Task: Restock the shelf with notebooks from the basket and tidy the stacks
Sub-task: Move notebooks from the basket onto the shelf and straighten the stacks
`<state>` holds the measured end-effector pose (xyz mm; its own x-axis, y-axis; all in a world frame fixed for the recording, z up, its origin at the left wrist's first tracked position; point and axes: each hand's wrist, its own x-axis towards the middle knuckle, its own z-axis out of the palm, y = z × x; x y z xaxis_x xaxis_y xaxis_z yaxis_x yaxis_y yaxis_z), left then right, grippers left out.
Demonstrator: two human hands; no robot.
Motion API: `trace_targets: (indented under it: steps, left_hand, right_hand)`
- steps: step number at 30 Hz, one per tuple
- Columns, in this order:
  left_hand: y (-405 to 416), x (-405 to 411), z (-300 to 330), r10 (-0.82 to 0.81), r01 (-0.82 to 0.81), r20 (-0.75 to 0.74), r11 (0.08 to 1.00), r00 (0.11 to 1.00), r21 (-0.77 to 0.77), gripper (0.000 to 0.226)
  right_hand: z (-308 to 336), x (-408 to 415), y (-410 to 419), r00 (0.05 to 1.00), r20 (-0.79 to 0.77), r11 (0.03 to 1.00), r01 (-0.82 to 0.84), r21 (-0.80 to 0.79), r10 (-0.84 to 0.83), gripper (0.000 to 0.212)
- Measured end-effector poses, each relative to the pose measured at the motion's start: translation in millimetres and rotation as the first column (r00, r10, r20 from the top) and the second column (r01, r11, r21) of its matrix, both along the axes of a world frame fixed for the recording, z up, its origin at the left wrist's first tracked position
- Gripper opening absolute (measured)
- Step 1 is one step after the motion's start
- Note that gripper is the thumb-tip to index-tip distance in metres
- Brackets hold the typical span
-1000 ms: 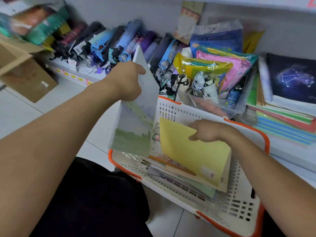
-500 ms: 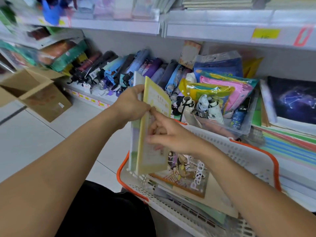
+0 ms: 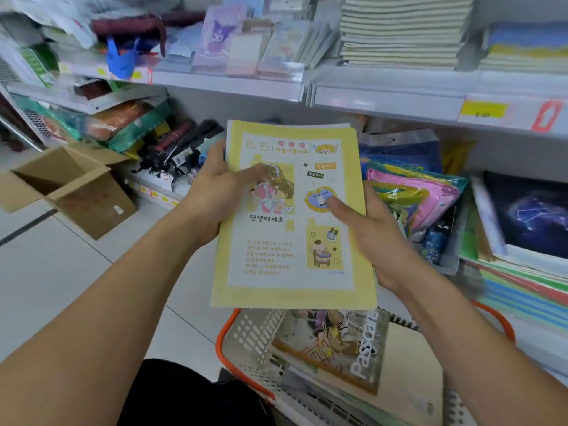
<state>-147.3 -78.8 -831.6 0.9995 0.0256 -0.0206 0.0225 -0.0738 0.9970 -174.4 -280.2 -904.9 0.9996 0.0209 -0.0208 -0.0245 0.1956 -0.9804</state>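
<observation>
A thin stack of notebooks with a yellow illustrated cover [image 3: 292,241] on top is held flat above the basket, facing me. My left hand [image 3: 215,192] grips its left edge, thumb across the cover. My right hand [image 3: 365,229] grips the right edge, thumb on the cover. Below them stands the white basket with an orange rim [image 3: 242,339]. It still holds several notebooks, with one marked "Passcare" [image 3: 341,348] on top. Up on the shelf [image 3: 384,96] at the right sit stacks of pale notebooks [image 3: 402,29].
An open cardboard box [image 3: 70,186] stands on the tiled floor at the left. Folded umbrellas [image 3: 181,146] fill the lower shelf. Bright plastic pouches [image 3: 412,192] and a dark constellation notebook [image 3: 531,216] on a coloured stack lie at the right.
The yellow notebook came out of the basket and joined the one in my left hand. Both hands have raised the stack and turned it flat toward me. The view has tilted up to the upper shelf.
</observation>
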Motion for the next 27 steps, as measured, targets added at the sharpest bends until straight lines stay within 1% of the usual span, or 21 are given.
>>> trace_targets:
  steps: [3, 6, 8, 9, 10, 12, 13, 14, 15, 16, 17, 18, 19, 20, 22, 24, 25, 27]
  left_hand:
    - [-10, 2, 21, -0.077, 0.085, 0.158, 0.995, 0.984, -0.043, 0.044]
    - [-40, 9, 53, -0.058, 0.11, 0.349, 0.986, 0.935, -0.129, 0.051]
    - [-74, 14, 75, -0.032, 0.131, 0.399, 0.966, 0.917, -0.223, 0.055]
    - [-95, 20, 87, -0.033, 0.141, 0.397, 0.958, 0.917, -0.248, 0.059]
    - [-117, 23, 102, -0.068, 0.17, 0.381, 0.955, 0.922, -0.242, 0.066]
    - [-161, 26, 128, -0.241, 0.298, 0.319, 0.944, 0.917, -0.142, 0.083]
    - [-184, 26, 137, -0.345, 0.376, 0.303, 0.925, 0.888, -0.05, 0.085]
    - [-205, 23, 144, -0.443, 0.445, 0.307, 0.893, 0.842, 0.069, 0.077]
    - [-226, 21, 149, -0.523, 0.49, 0.315, 0.853, 0.792, 0.183, 0.06]
    - [-245, 20, 150, -0.58, 0.517, 0.317, 0.814, 0.751, 0.265, 0.046]
    - [-262, 21, 149, -0.633, 0.554, 0.304, 0.772, 0.712, 0.311, 0.041]
    - [-275, 24, 145, -0.679, 0.594, 0.27, 0.731, 0.682, 0.337, 0.041]
    - [-283, 30, 141, -0.708, 0.619, 0.237, 0.7, 0.665, 0.356, 0.043]
    - [-288, 36, 139, -0.719, 0.63, 0.218, 0.688, 0.66, 0.36, 0.046]
    - [-295, 55, 131, -0.709, 0.637, 0.189, 0.698, 0.68, 0.327, 0.047]
    - [-300, 71, 123, -0.671, 0.608, 0.161, 0.731, 0.724, 0.312, 0.042]
    - [-303, 78, 120, -0.645, 0.58, 0.149, 0.748, 0.75, 0.323, 0.038]
    - [-309, 93, 114, -0.593, 0.504, 0.14, 0.767, 0.793, 0.397, 0.032]
  right_hand:
    - [46, -1, -14, 0.986, 0.14, 0.983, 0.11, -0.144, -0.09, 0.029]
    - [111, -5, -45, 0.957, 0.269, 0.944, 0.182, -0.275, -0.107, 0.036]
    - [153, -10, -77, 0.937, 0.326, 0.914, 0.237, -0.329, -0.126, 0.043]
    - [170, -15, -98, 0.922, 0.351, 0.907, 0.279, -0.315, -0.162, 0.043]
    - [184, -19, -121, 0.901, 0.376, 0.902, 0.33, -0.277, -0.214, 0.041]
    - [200, -26, -166, 0.838, 0.41, 0.879, 0.452, -0.153, -0.359, 0.034]
    - [203, -29, -188, 0.795, 0.408, 0.855, 0.514, -0.063, -0.448, 0.032]
    - [206, -29, -209, 0.752, 0.395, 0.822, 0.569, 0.013, -0.527, 0.032]
    - [207, -27, -229, 0.716, 0.38, 0.787, 0.615, 0.054, -0.586, 0.032]
    - [208, -25, -248, 0.7, 0.367, 0.762, 0.646, 0.04, -0.612, 0.033]
    - [209, -21, -265, 0.706, 0.343, 0.75, 0.661, -0.008, -0.619, 0.032]
    - [207, -16, -278, 0.73, 0.3, 0.75, 0.658, -0.069, -0.614, 0.031]
    - [206, -10, -288, 0.765, 0.243, 0.766, 0.633, -0.114, -0.596, 0.028]
    - [204, -1, -294, 0.803, 0.179, 0.797, 0.591, -0.124, -0.568, 0.026]
    - [199, 16, -299, 0.878, 0.059, 0.876, 0.477, -0.072, -0.474, 0.024]
    - [190, 32, -302, 0.916, -0.008, 0.916, 0.402, -0.003, -0.402, 0.026]
    - [185, 39, -303, 0.921, -0.012, 0.921, 0.388, 0.016, -0.388, 0.031]
    - [172, 50, -307, 0.927, 0.033, 0.926, 0.376, -0.023, -0.375, 0.048]
